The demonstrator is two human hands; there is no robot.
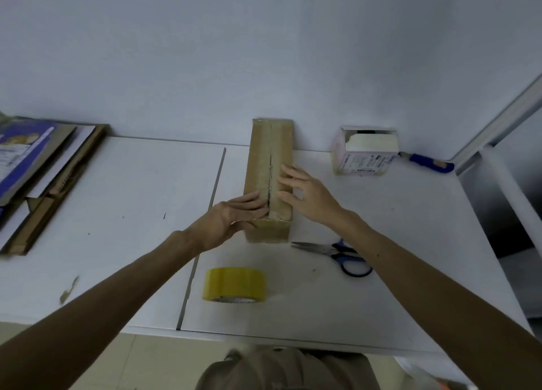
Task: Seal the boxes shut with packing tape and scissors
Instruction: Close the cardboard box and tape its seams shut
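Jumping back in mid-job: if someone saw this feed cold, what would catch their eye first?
The long brown box at centre, with the left hand and right hand pressing flat on its top, one on each side of the dark seam. Next, the bright yellow tape roll sitting nearer the person, and the blue-handled scissors just right of the box's near end.

Soft, even, cool indoor light falls from above, with no hard glare. Faint shadows sit just beside the long brown cardboard box point(269, 178) and yellow tape roll point(234, 284) on the white worktop point(381, 272). The wide lens bends straight edges towards the corners, and detail is slightly soft throughout.
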